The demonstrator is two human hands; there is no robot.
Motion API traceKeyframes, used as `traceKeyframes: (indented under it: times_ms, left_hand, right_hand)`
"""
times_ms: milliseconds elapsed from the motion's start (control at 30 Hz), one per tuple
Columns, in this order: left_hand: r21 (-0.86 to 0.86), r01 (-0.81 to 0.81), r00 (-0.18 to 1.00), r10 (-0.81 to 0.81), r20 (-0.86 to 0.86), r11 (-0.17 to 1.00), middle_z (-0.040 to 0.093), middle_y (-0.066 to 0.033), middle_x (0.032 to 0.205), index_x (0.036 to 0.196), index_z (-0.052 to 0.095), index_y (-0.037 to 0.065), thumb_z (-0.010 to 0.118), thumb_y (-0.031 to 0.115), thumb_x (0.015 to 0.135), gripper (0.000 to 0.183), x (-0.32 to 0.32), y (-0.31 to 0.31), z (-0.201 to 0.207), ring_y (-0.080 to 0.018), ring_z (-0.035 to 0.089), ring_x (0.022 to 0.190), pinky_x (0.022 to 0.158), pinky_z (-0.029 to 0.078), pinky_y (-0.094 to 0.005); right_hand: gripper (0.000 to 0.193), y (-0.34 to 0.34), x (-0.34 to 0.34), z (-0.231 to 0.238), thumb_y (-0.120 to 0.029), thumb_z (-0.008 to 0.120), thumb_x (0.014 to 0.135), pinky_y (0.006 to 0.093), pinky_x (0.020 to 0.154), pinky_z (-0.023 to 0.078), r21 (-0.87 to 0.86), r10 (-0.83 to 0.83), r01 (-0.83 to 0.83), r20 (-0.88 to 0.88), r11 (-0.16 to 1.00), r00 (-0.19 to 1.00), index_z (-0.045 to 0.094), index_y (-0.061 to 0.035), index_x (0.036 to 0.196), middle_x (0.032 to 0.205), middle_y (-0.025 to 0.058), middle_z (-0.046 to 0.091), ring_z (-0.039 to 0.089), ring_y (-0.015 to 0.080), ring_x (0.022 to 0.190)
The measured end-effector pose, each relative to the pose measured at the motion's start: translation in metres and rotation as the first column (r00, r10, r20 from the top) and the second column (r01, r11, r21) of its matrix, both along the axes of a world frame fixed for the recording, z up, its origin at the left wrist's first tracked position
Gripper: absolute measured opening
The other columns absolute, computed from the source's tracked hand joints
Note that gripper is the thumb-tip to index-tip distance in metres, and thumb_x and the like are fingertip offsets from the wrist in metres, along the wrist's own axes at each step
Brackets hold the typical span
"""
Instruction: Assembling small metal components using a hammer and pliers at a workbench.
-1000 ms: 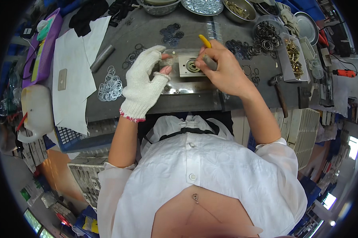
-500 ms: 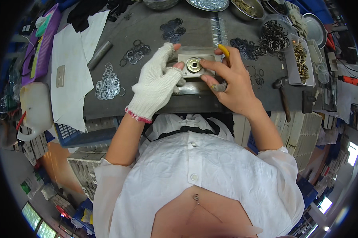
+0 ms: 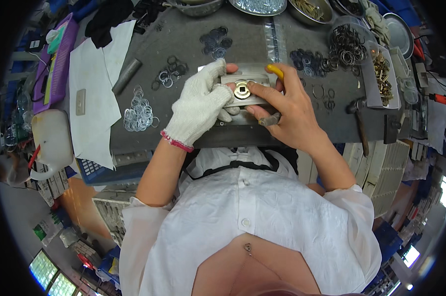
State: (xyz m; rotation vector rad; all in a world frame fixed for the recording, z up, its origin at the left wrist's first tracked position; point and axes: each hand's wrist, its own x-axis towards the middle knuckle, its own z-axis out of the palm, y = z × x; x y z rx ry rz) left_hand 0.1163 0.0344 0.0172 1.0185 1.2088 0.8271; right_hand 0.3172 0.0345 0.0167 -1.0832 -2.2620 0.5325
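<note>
Steadying the left end of a metal plate [image 3: 229, 79], the gloved left hand [image 3: 198, 106] is closing its fingers almost fully on it, near the middle of the front edge of the desk [image 3: 252, 34]. The bare right hand [image 3: 293, 108] is curving partly open, its forefinger resting on a brass disc [image 3: 238, 94], while a yellow-handled tool [image 3: 275, 71] is sticking out between its fingers. The disc is sitting on the plate. Silver rings [image 3: 139, 113] are lying to the left, a hammer [image 3: 362, 133] near the right front; a dish [image 3: 260, 14] is standing along the far edge. Uneven pressing could be tilting the disc out of line; a loosening left grip could be letting the plate slide. A second ago the left fingertips were standing apart from the pale plate; now they are touching it.
</note>
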Motion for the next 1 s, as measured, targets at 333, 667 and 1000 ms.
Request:
traceKeyframes:
  times_ms: [333, 667, 1000]
  left_hand:
    - [-0.038, 0.026, 0.994, -0.022, 0.103, 0.999, 0.059, -0.0130, 0.110, 0.126, 0.046, -0.005, 0.053, 0.011, 0.091, 0.039, 0.001, 0.001, -0.006, -0.0089, 0.060, 0.073, 0.055, 0.052, -0.0202]
    - [-0.032, 0.041, 0.995, -0.037, 0.096, 0.999, 0.064, -0.0090, 0.092, 0.122, 0.051, -0.003, 0.055, 0.014, 0.091, 0.036, 0.003, 0.005, -0.015, -0.0080, 0.061, 0.060, 0.052, 0.047, -0.0204]
    - [-0.093, 0.079, 0.993, -0.070, 0.095, 0.993, 0.059, -0.0067, 0.098, 0.125, 0.048, -0.004, 0.055, 0.009, 0.088, 0.040, 0.005, 0.010, -0.010, -0.0090, 0.058, 0.065, 0.054, 0.052, -0.0219]
  right_hand:
    - [0.039, 0.002, -0.001, -0.001, -0.020, 0.078, 0.072, 0.0416, 0.081, 0.050, 0.102, 0.043, -0.052, 0.083, 0.993, 0.996, 0.063, -0.0089, 0.106, 0.119, 0.0214, 0.048, 0.054, 0.0365, 0.103]
    - [0.057, 0.012, 0.002, 0.015, -0.023, 0.077, 0.074, 0.0374, 0.082, 0.048, -0.049, 0.101, -0.104, -0.059, 0.993, 0.993, 0.056, -0.0094, 0.126, 0.122, 0.0177, 0.049, 0.054, 0.0302, 0.102]
    - [0.046, 0.044, -0.029, 0.030, -0.022, 0.055, 0.096, 0.0207, 0.068, 0.045, -0.391, -0.176, -0.341, -0.837, 0.855, 0.518, 0.036, 0.0011, 0.131, 0.088, 0.0038, 0.053, 0.050, 0.0048, 0.075]
